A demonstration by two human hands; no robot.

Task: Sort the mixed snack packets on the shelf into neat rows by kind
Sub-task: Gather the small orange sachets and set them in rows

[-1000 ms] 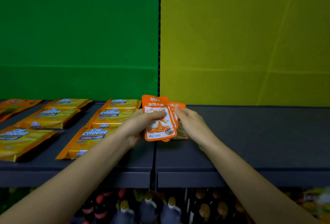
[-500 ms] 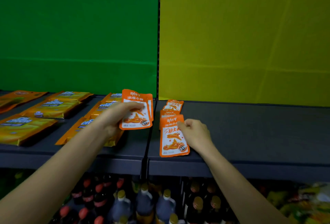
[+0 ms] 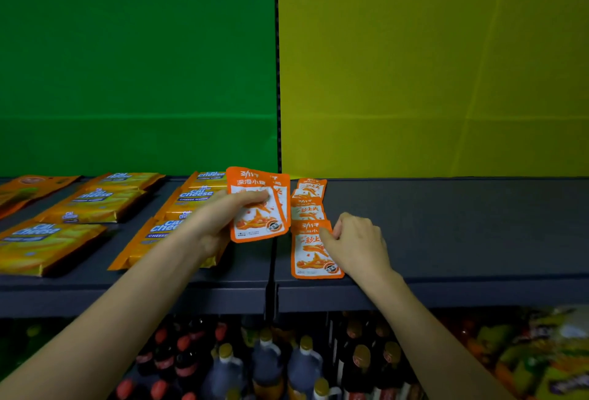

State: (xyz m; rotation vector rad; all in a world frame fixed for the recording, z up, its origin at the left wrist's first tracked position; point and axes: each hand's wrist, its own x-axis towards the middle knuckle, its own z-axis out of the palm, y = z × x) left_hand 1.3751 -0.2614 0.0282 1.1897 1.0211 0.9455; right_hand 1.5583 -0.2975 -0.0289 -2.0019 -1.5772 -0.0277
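Observation:
My left hand [image 3: 220, 221] holds a small stack of orange fish-snack packets [image 3: 258, 208] upright above the shelf seam, thumb across the front one. Right of the seam, three of the same orange packets lie in a column on the dark shelf [image 3: 462, 234]: far one [image 3: 310, 188], middle one [image 3: 307, 210], nearest one [image 3: 314, 256]. My right hand [image 3: 357, 243] rests on the nearest packet's right edge, fingers curled at its top corner. Yellow Cal Cheese wafer packs [image 3: 95, 205] lie in rows on the left half of the shelf.
An orange pack of another kind [image 3: 28, 188] lies at the far left. A green panel and a yellow panel back the shelf. Below the shelf edge stand dark sauce bottles [image 3: 267, 364], red-capped bottles and colourful bags at the lower right.
One second ago both hands held the orange stack together. Since then my right hand laid a packet down at the front of the column, and my left hand keeps the remaining packets.

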